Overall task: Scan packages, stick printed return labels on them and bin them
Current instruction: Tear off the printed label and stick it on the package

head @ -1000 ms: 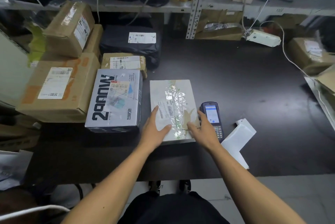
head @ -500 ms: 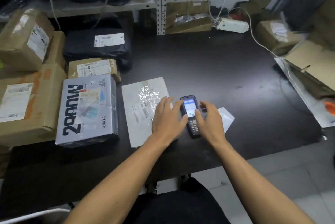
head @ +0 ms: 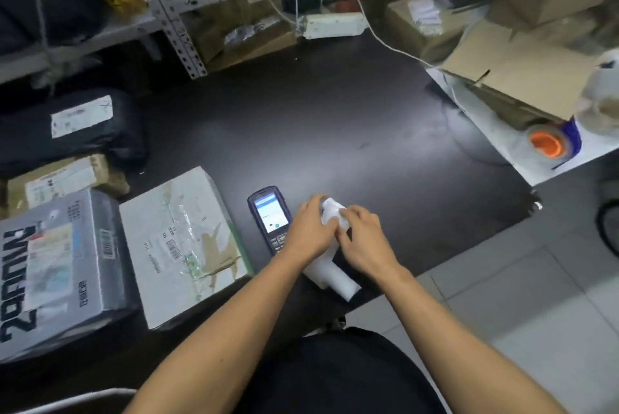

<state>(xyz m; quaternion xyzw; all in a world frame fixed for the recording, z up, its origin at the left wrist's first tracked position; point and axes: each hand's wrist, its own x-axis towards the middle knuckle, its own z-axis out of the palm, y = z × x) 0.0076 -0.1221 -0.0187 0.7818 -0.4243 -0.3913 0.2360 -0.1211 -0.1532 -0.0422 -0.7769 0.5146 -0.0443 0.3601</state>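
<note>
A strip of white printed labels [head: 330, 274] lies at the front edge of the dark table [head: 335, 119]. My left hand [head: 310, 229] and my right hand [head: 363, 239] both pinch its raised far end, fingers curled on the paper. The handheld scanner [head: 269, 217] lies face up just left of my left hand, screen lit. A flat white package [head: 182, 243] with clear tape and a barcode label lies further left.
A grey printed box [head: 60, 266], brown cartons and a black bagged parcel [head: 70, 127] crowd the left side. An open cardboard box [head: 516, 75], a tape roll [head: 549, 140] and a white power strip [head: 335, 25] with its cable sit right and back. Shelving stands behind.
Both hands left the white package and the scanner and moved right onto the label strip, lifting its end. The view swung to the right.
</note>
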